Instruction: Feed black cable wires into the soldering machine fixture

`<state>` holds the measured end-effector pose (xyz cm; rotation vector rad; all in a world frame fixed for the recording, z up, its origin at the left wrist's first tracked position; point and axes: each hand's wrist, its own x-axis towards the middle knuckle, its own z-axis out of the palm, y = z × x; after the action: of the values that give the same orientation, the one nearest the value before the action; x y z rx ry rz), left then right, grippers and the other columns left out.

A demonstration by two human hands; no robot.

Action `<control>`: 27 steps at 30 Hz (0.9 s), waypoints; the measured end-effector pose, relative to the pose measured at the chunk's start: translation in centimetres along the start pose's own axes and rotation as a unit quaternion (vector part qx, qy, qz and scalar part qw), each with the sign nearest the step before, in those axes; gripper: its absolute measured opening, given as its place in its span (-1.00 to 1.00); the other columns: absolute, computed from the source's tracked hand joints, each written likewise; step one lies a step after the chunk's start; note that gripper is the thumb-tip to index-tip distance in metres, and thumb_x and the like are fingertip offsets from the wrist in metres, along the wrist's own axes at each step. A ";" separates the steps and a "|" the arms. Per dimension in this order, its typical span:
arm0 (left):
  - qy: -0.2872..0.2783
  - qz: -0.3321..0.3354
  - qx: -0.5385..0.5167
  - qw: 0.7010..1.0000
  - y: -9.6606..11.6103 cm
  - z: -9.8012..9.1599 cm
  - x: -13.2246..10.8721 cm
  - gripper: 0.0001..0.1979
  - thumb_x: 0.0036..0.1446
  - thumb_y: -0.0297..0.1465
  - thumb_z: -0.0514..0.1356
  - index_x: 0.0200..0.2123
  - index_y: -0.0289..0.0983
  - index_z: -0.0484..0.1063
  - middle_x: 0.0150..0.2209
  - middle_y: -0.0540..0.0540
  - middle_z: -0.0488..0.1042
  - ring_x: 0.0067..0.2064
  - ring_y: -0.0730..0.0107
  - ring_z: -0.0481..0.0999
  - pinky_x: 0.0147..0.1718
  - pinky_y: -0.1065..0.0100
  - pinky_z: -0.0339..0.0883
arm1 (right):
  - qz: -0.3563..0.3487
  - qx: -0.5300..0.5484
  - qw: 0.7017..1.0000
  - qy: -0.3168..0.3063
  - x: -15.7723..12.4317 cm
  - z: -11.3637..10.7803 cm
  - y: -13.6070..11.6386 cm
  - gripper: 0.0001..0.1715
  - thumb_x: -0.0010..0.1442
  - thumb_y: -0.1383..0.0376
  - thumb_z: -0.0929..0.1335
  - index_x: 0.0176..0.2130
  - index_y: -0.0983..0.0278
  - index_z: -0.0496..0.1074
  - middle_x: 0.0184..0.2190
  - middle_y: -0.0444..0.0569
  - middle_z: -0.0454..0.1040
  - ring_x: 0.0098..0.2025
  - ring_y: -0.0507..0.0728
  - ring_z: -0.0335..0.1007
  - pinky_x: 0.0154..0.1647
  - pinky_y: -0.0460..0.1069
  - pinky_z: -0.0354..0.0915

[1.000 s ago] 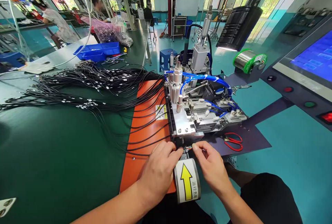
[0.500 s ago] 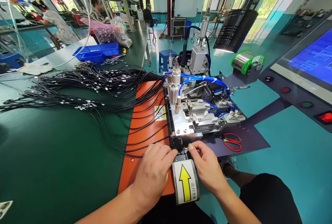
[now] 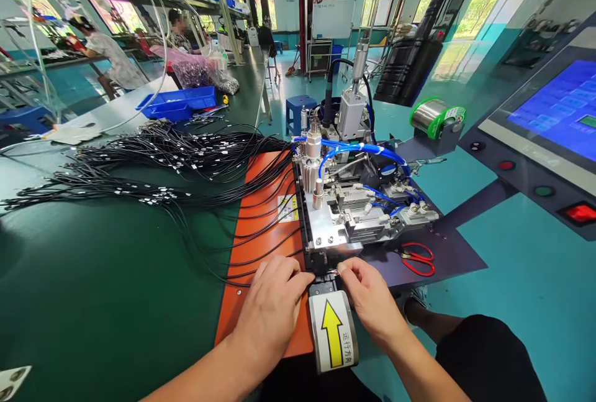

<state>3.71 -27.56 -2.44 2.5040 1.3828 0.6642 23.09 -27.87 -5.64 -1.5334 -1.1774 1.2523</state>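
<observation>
My left hand (image 3: 274,302) is closed at the near left side of the machine (image 3: 349,203), thumb and finger pressed together on a black cable (image 3: 233,279) that runs in beneath it. Opposite it, my right hand (image 3: 371,299) pinches the cable's thin wire end, mostly covered by the fingertips. Between both hands lies the black feed track (image 3: 325,286), just behind a curved guard (image 3: 331,330) with a yellow arrow. More black cables cross the orange plate (image 3: 265,246) and enter the machine's left edge, spaced in a row.
A big bundle of black cables (image 3: 177,153) covers the far bench. Red-handled scissors (image 3: 418,259) lie right of the machine. A solder spool (image 3: 435,117), a control panel (image 3: 540,178) and a dark lamp-like head (image 3: 405,69) stand to the right. Two people sit at far left.
The view has shifted slightly. My hands stay at the feed track; the left fingers are bent a little differently, and the right still pinches at the same spot.
</observation>
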 end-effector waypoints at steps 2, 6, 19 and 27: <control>-0.011 -0.004 -0.001 1.000 0.1 -0.2 0.1 -0.77 0.29 -0.52 0.09 -0.16 -0.20 0.54 -0.28 -0.11 0.44 -0.21 0.21 0.37 -0.24 0.20 0.27 | -0.006 -0.002 1.000 0.000 0.0 0.0 0.0 -0.56 0.28 -0.01 0.29 -0.41 0.28 0.39 -0.50 -0.15 0.36 -0.47 0.05 0.21 -0.48 -0.09 0.16; -0.028 -0.010 0.000 1.000 0.3 -0.4 0.2 -0.75 0.27 -0.55 0.09 -0.16 -0.21 0.54 -0.27 -0.12 0.44 -0.20 0.19 0.35 -0.24 0.18 0.26 | -0.014 -0.015 1.000 0.013 0.1 -0.6 0.1 -0.57 0.26 -0.01 0.32 -0.42 0.27 0.41 -0.55 -0.19 0.31 -0.52 0.03 0.15 -0.54 -0.10 0.09; -0.073 -0.038 -0.037 0.996 0.4 -1.2 0.5 -0.71 0.24 -0.59 0.08 -0.11 -0.20 0.52 -0.26 -0.11 0.35 -0.18 0.19 0.32 -0.20 0.16 0.28 | -0.138 -0.063 0.988 0.016 -5.6 -0.6 -1.4 -0.66 0.33 0.09 0.28 -0.42 0.21 0.35 -0.47 -0.10 0.32 -0.47 0.08 0.25 -0.47 -0.06 0.21; 0.083 -0.102 -0.016 0.991 -3.0 -5.1 2.7 -0.74 0.30 -0.49 0.04 -0.11 -0.23 0.53 -0.26 -0.08 0.42 -0.14 0.23 0.40 -0.12 0.22 0.30 | -0.366 -0.151 0.914 -0.083 -5.5 1.0 -1.1 -0.86 0.29 0.41 0.28 -0.34 0.24 0.32 -0.48 -0.12 0.30 -0.49 0.02 0.29 -0.50 -0.09 0.20</control>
<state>0.24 -23.83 1.69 2.2842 1.6447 0.8600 21.52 -32.88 -3.56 -1.0136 -1.8984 0.7137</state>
